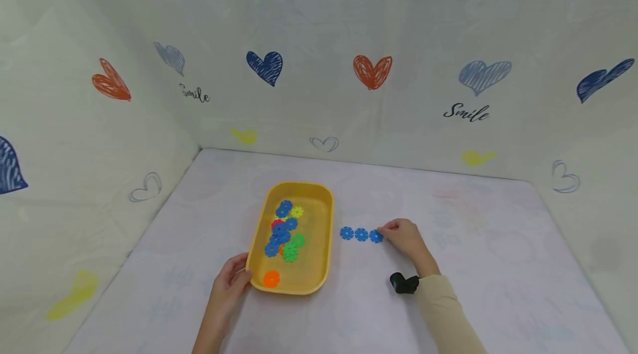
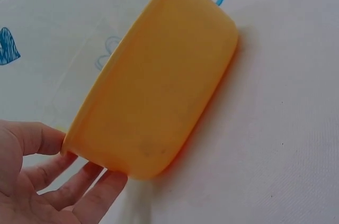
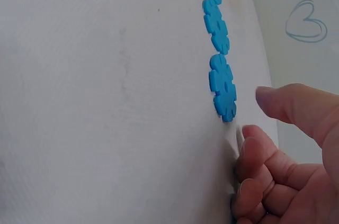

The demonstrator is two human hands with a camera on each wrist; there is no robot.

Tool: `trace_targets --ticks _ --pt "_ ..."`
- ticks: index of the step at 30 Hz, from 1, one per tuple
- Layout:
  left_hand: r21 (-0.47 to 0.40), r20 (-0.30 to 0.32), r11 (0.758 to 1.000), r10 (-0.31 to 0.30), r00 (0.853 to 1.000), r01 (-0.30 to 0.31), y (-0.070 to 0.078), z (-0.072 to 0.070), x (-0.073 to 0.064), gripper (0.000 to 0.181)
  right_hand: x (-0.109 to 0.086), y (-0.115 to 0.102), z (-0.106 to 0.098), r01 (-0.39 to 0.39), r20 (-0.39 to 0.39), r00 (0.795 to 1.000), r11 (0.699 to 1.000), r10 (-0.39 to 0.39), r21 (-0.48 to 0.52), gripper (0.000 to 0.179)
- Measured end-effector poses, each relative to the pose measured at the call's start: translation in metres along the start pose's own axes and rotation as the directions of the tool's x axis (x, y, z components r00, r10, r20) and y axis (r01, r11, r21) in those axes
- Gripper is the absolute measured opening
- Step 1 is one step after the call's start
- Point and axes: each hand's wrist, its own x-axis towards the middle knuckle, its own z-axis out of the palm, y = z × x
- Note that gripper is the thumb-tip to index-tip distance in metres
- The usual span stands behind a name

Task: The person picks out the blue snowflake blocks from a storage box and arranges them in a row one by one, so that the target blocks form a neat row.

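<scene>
My left hand (image 1: 230,282) grips the near-left corner of a yellow plastic tray (image 1: 324,232), thumb at the rim and fingers under it. Inside lie blue, green, yellow and pink notched discs, and an orange disc (image 1: 271,279) apart near the front. To the tray's right, three blue notched discs (image 1: 361,235) lie flat in a row, edges close together. My right hand (image 1: 406,239) is at the row's right end, beside the last blue disc (image 3: 222,89). In the right wrist view its thumb stands away from the loosely bent fingers. A bit of blue shows beneath them; whether they hold it I cannot tell.
A black strap-like object (image 1: 404,283) sits at my right wrist, by the beige sleeve (image 1: 446,309). The white table (image 1: 498,265) meets a pale curtain (image 1: 319,21) printed with hearts and "Smile" at the back and sides.
</scene>
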Motion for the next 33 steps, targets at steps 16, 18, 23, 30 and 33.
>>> trace_targets --ticks 16,18,23,30,33 --pt "0.019 0.039 1.0 0.0 0.999 -0.001 0.0 0.0 0.0 0.042 -0.012 -0.03 -0.009 0.064 -0.073 0.996 0.956 -0.045 0.286 0.033" --pt "0.023 0.037 1.0 -0.001 0.999 0.0 0.0 0.0 0.0 0.042 -0.017 -0.037 -0.006 0.089 -0.069 0.995 0.943 -0.07 0.32 0.031" --pt "0.025 0.035 1.0 -0.001 0.999 0.0 0.0 0.0 0.0 0.042 -0.03 -0.054 0.004 0.135 -0.055 0.991 0.922 -0.124 0.363 0.027" --pt "0.021 0.026 1.0 0.014 1.0 -0.014 0.0 0.0 -0.001 0.041 -0.049 -0.079 0.024 0.208 -0.02 0.976 0.899 -0.218 0.386 0.017" --pt "0.026 0.023 1.0 0.012 1.0 -0.013 0.001 -0.001 -0.001 0.041 -0.055 -0.089 0.034 0.233 0.005 0.966 0.884 -0.258 0.405 0.014"
